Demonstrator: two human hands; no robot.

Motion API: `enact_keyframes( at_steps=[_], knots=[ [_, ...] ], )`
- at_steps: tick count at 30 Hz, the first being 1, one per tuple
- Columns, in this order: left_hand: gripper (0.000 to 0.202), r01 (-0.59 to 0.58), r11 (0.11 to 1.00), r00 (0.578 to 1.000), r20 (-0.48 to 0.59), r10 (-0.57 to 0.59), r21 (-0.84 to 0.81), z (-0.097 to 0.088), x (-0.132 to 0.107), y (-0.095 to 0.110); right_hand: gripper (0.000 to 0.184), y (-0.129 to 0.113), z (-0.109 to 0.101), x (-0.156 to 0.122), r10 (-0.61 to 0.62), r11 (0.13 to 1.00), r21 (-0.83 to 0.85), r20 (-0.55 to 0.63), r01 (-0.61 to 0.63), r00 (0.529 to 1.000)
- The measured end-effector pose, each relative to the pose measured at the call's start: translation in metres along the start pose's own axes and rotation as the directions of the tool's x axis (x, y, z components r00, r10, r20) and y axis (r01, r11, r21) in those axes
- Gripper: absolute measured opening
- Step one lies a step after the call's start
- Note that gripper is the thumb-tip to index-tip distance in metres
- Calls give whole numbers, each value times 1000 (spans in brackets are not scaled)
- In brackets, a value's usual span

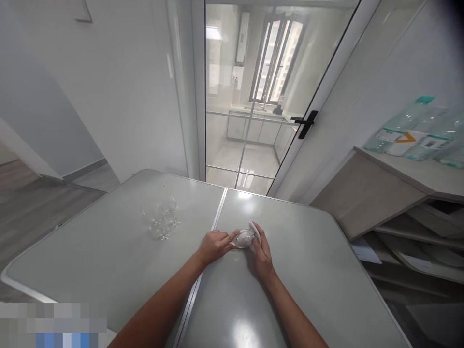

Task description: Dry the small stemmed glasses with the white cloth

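Over the middle of the table, my left hand [216,245] grips one side of a small clear glass [243,238], which lies on its side between my hands. A white cloth [254,232] is in my right hand [263,251], pressed against the other end of the glass. The fingers of my right hand curl around cloth and glass together. To the left, a cluster of several clear glasses [163,220] stands on the table, apart from my hands.
The grey-green table [119,251] has a metal seam across its middle. Beyond its far edge is a glass door [250,145] with a black handle [307,124]. On the right, a wooden shelf unit [384,188] bears several plastic bottles [406,128].
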State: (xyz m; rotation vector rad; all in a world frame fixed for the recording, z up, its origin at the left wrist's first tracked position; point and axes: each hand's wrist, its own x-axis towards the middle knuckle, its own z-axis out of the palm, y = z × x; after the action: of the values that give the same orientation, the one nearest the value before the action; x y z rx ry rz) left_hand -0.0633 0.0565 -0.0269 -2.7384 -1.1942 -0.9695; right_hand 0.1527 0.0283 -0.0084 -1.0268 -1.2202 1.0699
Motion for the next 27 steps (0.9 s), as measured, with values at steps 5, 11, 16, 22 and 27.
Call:
enact_keyframes(
  at_steps=[5,11,16,22,27],
  knots=[
    [44,47,999,998,47,-46,-19,-4,1,1,53,-1,8,2,-33,992,-116,71,41,997],
    [42,107,993,992,77,-103,-44,-4,1,-1,49,-4,3,7,93,996,7,97,-94,991],
    [47,-27,998,996,-88,32,51,1,-1,-5,48,4,-2,6,26,999,34,-44,-24,999],
    [48,-113,988,981,-147,128,107,6,-1,-8,45,7,3,6,-139,970,-180,151,166,979],
    [45,-122,987,979,-152,137,102,4,2,-7,41,1,-2,10,-25,998,-57,169,35,985]
  ],
)
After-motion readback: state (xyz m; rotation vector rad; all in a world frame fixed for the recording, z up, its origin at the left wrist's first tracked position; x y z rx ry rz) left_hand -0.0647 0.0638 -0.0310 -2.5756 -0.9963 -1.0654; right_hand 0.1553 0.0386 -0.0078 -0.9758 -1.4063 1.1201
